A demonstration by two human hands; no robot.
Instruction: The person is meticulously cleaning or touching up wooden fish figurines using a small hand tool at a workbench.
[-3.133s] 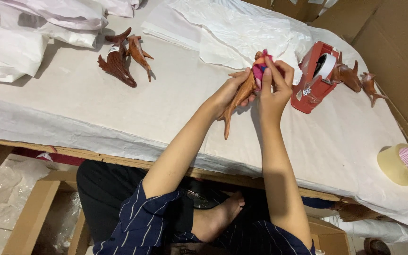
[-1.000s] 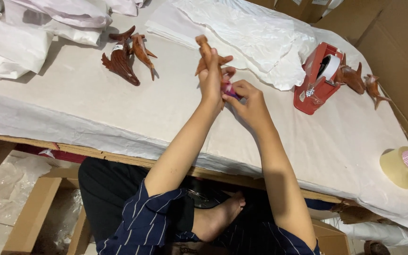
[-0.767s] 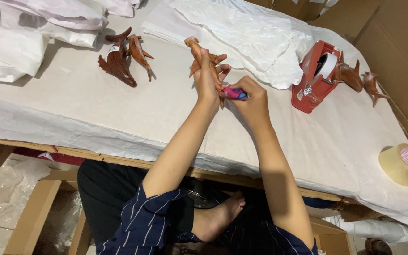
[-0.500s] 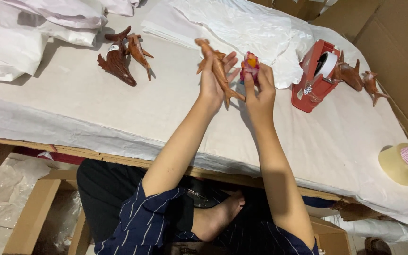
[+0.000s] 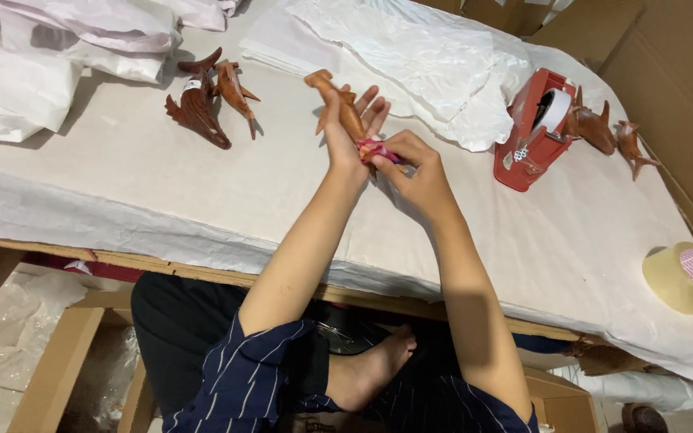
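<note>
Wood, carved and polished brown: that is what I have in hand. Near to far.

Nearest: my forearms reach out over the table edge (image 5: 162,240), which is covered in white paper.

Left hand (image 5: 345,136): palm wrapped around the wooden fish (image 5: 345,112), fingers partly spread behind it, head end poking up and away from me. It is held above the table, not resting on it.

Right hand (image 5: 415,172): fingers pinched shut on a small pink piece (image 5: 378,149) pressed against the fish's lower body. I cannot tell whether it is a sticker, tape or a tag; too small.

Handling, my judgement: stiff, light, smooth enough to slip when turned. Thin fins and tail look like the weak points, likely to snap if squeezed or knocked. Best hold is around the thick middle of the body, as the left hand has it.

Right, near edge: roll of clear tape (image 5: 687,277).

Further: red tape dispenser (image 5: 532,132), with two more carved fish (image 5: 603,128) just beside it.

Far left: another pair of wooden fish (image 5: 206,100) lying touching each other.

Farthest: crumpled white wrapping paper (image 5: 411,56), cardboard behind.
</note>
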